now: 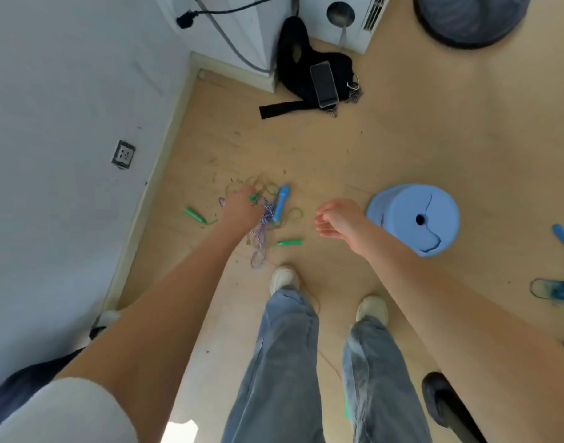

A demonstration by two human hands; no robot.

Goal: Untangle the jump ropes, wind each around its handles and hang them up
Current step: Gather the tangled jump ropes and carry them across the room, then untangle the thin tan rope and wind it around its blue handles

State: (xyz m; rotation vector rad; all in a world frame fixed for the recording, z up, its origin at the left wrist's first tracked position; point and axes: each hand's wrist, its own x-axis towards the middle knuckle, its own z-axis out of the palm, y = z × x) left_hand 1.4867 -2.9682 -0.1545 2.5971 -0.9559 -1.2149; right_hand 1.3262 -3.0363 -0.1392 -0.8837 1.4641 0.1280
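Observation:
A tangle of jump ropes (264, 219) lies on the wooden floor ahead of my feet. It holds a purple-white braided cord, thin green cord, a blue handle (281, 202) and green handles (195, 215) (289, 242). My left hand (242, 207) reaches down into the tangle, fingers curled around a green handle and cord. My right hand (336, 219) hovers to the right of the pile, fingers loosely curled and holding nothing. Another blue handle (562, 235) lies far right.
A blue overturned stool (414, 219) stands right of my right hand. A black bag with a phone (322, 81) lies by the white appliance at the back. The wall with a socket (124, 154) runs along the left. A blue slipper (555, 290) is at the right edge.

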